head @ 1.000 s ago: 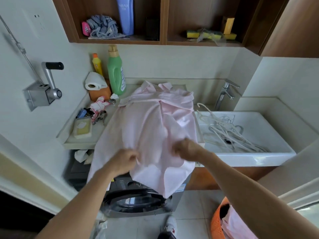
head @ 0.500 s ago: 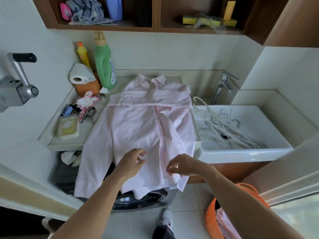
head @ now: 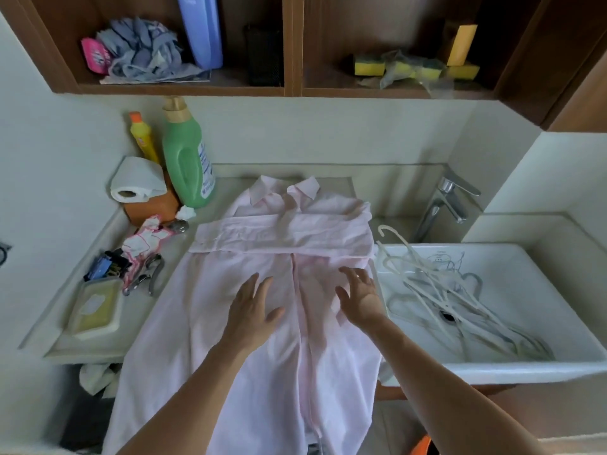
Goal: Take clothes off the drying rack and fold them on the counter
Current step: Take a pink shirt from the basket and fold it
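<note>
A pale pink collared shirt [head: 203, 310] lies spread face-up on the counter [head: 226, 188], collar toward the wall, its hem hanging over the front edge. One sleeve is folded across the chest. My left hand [head: 253, 310] lies flat on the shirt left of the button line, fingers straight. My right hand [head: 359, 295] is on the shirt's right half with fingers spread and straight, close to the sink side. Neither hand grips cloth.
A white sink [head: 558, 323] to the right holds several white hangers [head: 437, 290], with a tap [head: 443, 205] behind. On the left counter stand a green bottle [head: 185, 159], yellow bottle [head: 143, 136], paper roll [head: 136, 178], soap dish [head: 93, 310] and pliers [head: 147, 274]. Shelves hang above.
The hands let go of the shirt's lower front and moved up onto its chest, flattened. The shirt now lies smoother and more spread out, and the camera came closer.
</note>
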